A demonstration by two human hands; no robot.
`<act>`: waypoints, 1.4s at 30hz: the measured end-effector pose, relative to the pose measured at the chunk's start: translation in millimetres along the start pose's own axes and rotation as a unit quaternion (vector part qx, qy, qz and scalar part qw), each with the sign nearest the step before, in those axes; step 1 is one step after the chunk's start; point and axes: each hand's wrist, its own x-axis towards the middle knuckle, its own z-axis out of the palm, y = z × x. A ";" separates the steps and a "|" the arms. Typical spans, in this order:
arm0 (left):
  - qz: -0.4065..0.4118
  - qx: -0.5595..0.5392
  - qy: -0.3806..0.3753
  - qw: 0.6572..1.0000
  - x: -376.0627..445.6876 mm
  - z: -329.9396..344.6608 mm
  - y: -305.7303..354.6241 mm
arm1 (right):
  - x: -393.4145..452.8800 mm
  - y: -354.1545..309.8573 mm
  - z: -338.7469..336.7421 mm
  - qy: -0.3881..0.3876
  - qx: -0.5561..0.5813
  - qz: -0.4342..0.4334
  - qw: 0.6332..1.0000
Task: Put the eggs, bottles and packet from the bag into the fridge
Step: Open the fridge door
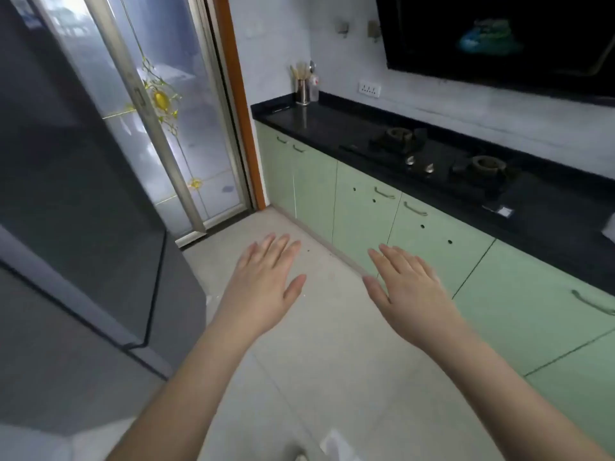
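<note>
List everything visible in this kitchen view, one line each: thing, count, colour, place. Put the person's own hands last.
fridge: one, dark grey, left side, doors shut
sliding glass door: one, frosted with yellow ornament, behind the fridge
door frame: one, orange-brown, right of the glass door
countertop: one, black, along the right wall
gas hob: one, black, two burners, set in the countertop
utensil holder: one, metal, far end of the countertop
small bottle: one, clear, beside the utensil holder
wall socket: one, white, above the countertop
cabinets: one row, pale green, under the countertop
floor: light grey tiles
left hand: one, open, empty, over the floor
right hand: one, open, empty, over the floor
</note>
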 end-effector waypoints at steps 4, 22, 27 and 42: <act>0.018 0.009 0.025 0.999 29.3 12.8 -32.3 | 43.9 -12.1 16.7 0.008 -0.034 -0.009 0.999; -0.084 0.017 -0.045 0.995 129.0 53.3 -135.5 | 220.2 -34.1 67.3 -0.026 -0.008 -0.067 0.997; -0.083 0.061 -0.040 0.994 167.1 60.7 -155.9 | 284.7 -18.0 80.4 -0.045 0.016 -0.127 0.991; -0.279 0.050 -0.052 0.957 209.6 80.7 -170.1 | 433.3 -17.3 113.3 -0.078 0.109 -0.312 0.941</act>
